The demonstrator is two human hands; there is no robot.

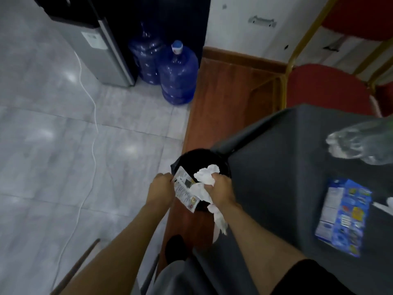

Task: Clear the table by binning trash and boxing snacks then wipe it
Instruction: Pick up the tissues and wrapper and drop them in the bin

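A black bin (192, 158) stands on the floor beside the corner of the table with the grey cloth (276, 177). Over its opening my left hand (161, 189) grips a silvery white snack wrapper (185, 194) by its edge. My right hand (222, 190) is closed on crumpled white tissue (207, 174), with a strip of it hanging down below the wrist. On the table at the right lie a blue snack packet (345, 216) and a crumpled clear plastic bottle (359, 143).
Two blue water jugs (177, 75) and a grey water dispenser (93, 45) stand at the back by the wall. A white cable (93, 133) runs across the tiled floor. Red chairs with gold frames (325, 88) stand behind the table.
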